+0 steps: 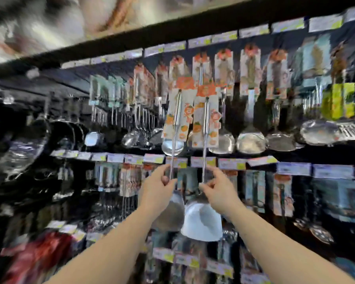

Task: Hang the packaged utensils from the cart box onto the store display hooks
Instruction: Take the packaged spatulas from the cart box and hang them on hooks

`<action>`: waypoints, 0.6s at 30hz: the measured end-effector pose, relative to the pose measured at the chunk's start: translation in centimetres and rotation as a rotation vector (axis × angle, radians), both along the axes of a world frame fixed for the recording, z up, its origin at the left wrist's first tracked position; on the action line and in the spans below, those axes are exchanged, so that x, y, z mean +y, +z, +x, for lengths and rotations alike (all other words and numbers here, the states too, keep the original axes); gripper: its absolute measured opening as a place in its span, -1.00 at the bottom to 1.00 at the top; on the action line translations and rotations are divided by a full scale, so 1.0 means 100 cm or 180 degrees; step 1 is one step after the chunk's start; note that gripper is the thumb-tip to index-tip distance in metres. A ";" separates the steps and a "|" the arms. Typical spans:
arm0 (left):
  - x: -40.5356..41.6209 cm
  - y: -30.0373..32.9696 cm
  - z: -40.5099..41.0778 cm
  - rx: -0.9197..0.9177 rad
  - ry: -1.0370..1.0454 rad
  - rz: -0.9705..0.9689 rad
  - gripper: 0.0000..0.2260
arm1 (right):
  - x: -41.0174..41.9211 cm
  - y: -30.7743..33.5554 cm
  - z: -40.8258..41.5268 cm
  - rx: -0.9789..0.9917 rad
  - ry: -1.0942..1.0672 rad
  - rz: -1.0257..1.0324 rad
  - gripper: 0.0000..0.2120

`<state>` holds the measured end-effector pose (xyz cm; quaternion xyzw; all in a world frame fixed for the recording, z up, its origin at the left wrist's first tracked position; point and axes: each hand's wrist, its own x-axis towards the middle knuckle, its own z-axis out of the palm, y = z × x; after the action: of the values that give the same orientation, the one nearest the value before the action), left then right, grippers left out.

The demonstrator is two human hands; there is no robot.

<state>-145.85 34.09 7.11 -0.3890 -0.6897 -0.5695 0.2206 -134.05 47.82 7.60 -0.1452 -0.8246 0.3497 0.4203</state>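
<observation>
dark store shelving [193, 21]; price-tag rails [230, 162]; blurred surroundings

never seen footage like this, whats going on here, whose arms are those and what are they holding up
There is no machine here. The single picture comes from a wide-angle camera worn on a person's head, looking forward at their own bare arms, so the edges bend and blur.

The left hand pinches the thin metal stem of one packaged utensil, and the right hand pinches the stem of a second packaged utensil. Each has an orange and white card around its handle at the top and a shiny metal head low down by the wrists.

In front is a store display with rows of similar carded utensils already hanging, and price tags along the rails. Both held pieces are raised toward the upper row. The hooks themselves are too blurred to make out.
</observation>
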 end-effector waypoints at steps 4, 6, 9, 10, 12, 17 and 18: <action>-0.023 0.028 -0.058 0.0122 0.0205 0.0130 -0.63 | -0.018 0.032 -0.061 0.0108 0.0151 0.0061 -0.48; -0.026 0.037 -0.080 0.0130 0.0236 0.0214 -0.64 | -0.020 0.048 -0.082 0.0119 0.0183 0.0092 -0.49; -0.019 0.050 -0.114 0.0056 0.0147 0.0364 -0.61 | -0.013 0.068 -0.109 0.0224 0.0155 0.0254 -0.49; -0.015 0.054 -0.123 0.0050 0.0129 0.0383 -0.60 | -0.009 0.073 -0.117 0.0262 0.0119 0.0325 -0.49; -0.004 0.062 -0.137 0.0068 0.0100 0.0456 -0.58 | 0.002 0.083 -0.131 0.0318 0.0075 0.0434 -0.47; 0.032 0.089 -0.168 0.0267 -0.0081 0.0612 -0.57 | 0.036 0.111 -0.162 0.0450 -0.0007 0.0406 -0.46; 0.039 0.093 -0.172 0.0320 -0.0123 0.0644 -0.57 | 0.043 0.117 -0.166 0.0500 -0.0085 0.0436 -0.47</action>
<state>-163.07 37.97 16.45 -0.4060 -0.6092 -0.6201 0.2820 -150.69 52.10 19.33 -0.0992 -0.8091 0.2972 0.4972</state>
